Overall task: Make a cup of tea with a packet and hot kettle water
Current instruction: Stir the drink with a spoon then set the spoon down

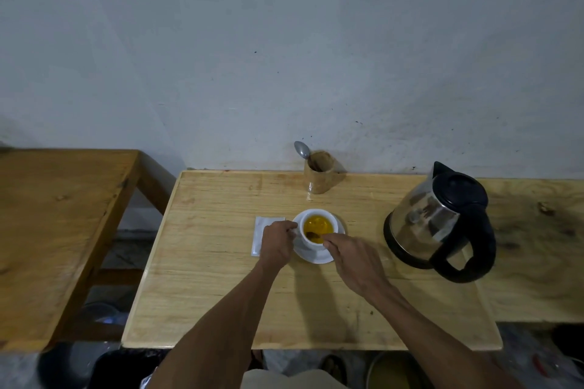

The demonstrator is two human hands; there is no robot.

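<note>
Cup (317,232): white, small, on saucer (316,256) near centre of table (221,278). Filled nearly to brim with amber-yellow tea. Judged ceramic: rigid, brittle, smooth glaze, likely slippery if wet. Judged hot through the wall; best taken by the handle on its left side, or lifted together with the saucer by the rim. Full level means little tilt margin; liable to slop.

Spoon (313,235): bowl dipped in the tea at near side of cup, handle mostly hidden under fingers. Thin, stiff, light by appearance.

Right hand (350,257): over near-right edge of cup, fingertips pinched on spoon handle. Looks like stirring stage, late in task.

Left hand (276,241): against left side of cup, fingers curled at the handle; apparently steadying it. Exact grip hidden by back of hand.

Packet (264,232): white, flat, just left of saucer, partly under left hand. Light, limp; open or empty cannot be told.

Kettle (439,224): steel body, black lid and handle, upright, well right of cup. Judged heavy, hot shell; handle only.

Holder (320,172): wooden, at back by wall, second spoon (301,149) standing in it.
</note>
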